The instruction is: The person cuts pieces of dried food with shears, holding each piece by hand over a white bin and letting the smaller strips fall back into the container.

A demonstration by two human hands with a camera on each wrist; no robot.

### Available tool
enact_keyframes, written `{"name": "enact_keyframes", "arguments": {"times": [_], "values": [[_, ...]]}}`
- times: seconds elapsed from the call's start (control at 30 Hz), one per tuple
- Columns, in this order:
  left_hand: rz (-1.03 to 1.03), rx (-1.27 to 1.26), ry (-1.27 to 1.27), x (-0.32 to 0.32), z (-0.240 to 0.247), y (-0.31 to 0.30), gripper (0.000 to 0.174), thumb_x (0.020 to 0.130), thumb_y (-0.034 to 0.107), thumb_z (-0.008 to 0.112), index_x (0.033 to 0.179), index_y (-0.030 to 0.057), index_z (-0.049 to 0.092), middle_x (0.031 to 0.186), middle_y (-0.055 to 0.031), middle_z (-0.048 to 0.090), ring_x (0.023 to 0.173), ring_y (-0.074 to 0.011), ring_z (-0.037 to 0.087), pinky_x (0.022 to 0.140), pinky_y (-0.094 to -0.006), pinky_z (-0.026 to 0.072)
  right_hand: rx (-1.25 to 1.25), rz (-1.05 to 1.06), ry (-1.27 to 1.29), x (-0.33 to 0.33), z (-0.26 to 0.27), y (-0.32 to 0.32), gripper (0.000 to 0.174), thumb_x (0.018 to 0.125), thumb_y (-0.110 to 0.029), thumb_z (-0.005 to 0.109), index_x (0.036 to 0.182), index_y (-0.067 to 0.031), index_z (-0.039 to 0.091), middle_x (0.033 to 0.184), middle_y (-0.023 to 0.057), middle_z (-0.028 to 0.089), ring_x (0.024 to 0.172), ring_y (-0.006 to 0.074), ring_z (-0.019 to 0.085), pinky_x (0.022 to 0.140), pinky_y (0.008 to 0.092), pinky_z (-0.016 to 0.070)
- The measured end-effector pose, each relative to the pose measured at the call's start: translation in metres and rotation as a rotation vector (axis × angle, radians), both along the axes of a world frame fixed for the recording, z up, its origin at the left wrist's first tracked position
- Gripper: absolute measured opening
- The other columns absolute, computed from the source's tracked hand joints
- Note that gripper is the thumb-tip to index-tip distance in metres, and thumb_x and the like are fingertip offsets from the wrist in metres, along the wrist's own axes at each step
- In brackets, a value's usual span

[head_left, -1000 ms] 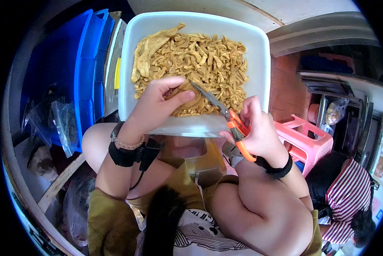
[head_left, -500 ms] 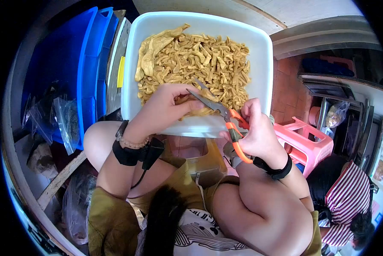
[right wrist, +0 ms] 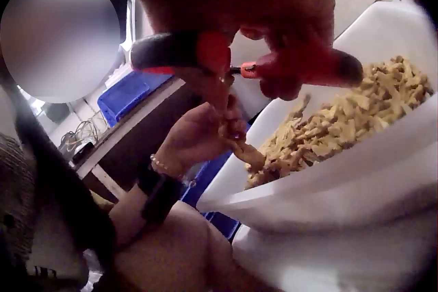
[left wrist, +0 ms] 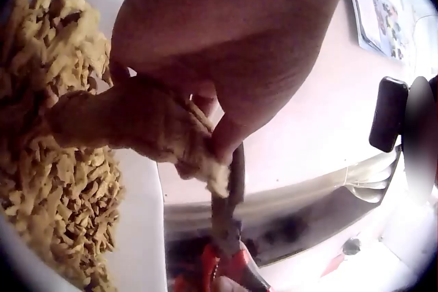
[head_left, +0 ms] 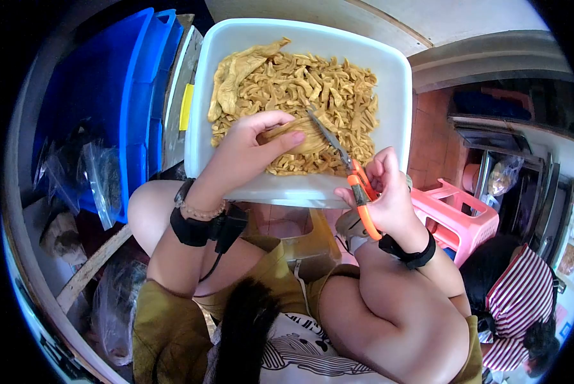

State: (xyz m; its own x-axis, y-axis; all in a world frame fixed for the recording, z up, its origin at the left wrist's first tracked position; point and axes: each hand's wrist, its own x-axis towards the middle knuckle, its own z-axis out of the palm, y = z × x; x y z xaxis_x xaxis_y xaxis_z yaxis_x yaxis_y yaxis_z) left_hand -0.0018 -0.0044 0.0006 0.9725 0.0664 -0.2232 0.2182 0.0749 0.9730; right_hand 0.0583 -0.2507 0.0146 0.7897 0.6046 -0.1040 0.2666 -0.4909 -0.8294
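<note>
My left hand (head_left: 252, 150) pinches a wrinkled, yellow-brown, leathery piece of food (head_left: 309, 139) between thumb and fingers, over the near side of a white tub (head_left: 200, 134). In the left wrist view that piece (left wrist: 123, 117) is folded and long, with a ragged end by the thumb. My right hand (head_left: 392, 201) grips orange-handled scissors (head_left: 362, 192), their blades almost together and pointing up-left beside the piece. Many short cut strips (head_left: 338, 96) of the same food cover the tub's floor. Larger uncut pieces (head_left: 232, 77) lie at its far left.
Blue crates (head_left: 133, 109) stand left of the tub, with clear plastic bags (head_left: 101, 182) against them. To the right is a pink stool (head_left: 460, 214). Another person in a striped top (head_left: 524, 288) is at the lower right. My knees flank the tub's near side.
The scissors' blades parted half a second ago and have come nearly together now. My left hand has shifted slightly right, and more of the held piece shows beyond its thumb.
</note>
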Motion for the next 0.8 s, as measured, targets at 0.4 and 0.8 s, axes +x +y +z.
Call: {"name": "enact_keyframes", "arguments": {"times": [0.4, 0.8], "values": [[0.023, 0.059, 0.064, 0.002, -0.001, 0.008, 0.029, 0.09, 0.026, 0.064, 0.093, -0.0032, 0.065, 0.081, -0.0009, 0.063, 0.076, -0.0061, 0.054, 0.068, -0.0227, 0.0454, -0.13, -0.035, 0.083, 0.004, 0.006, -0.001, 0.058, 0.071, -0.021, 0.084, 0.088, -0.0095, 0.03, 0.053, 0.0001, 0.042, 0.047, 0.0073, 0.041, 0.044, 0.0245, 0.0336], [0.179, -0.044, -0.031, 0.003, -0.006, -0.003, 0.027, 0.092, 0.023, 0.062, 0.102, -0.0021, 0.065, 0.086, -0.0004, 0.063, 0.078, -0.005, 0.053, 0.071, -0.0217, 0.0449, -0.23, 0.15, -0.041, 0.001, 0.017, -0.002, 0.07, 0.065, -0.045, 0.084, 0.095, -0.0055, 0.034, 0.065, 0.0109, 0.053, 0.055, 0.0262, 0.058, 0.051, 0.0337, 0.0457]]}}
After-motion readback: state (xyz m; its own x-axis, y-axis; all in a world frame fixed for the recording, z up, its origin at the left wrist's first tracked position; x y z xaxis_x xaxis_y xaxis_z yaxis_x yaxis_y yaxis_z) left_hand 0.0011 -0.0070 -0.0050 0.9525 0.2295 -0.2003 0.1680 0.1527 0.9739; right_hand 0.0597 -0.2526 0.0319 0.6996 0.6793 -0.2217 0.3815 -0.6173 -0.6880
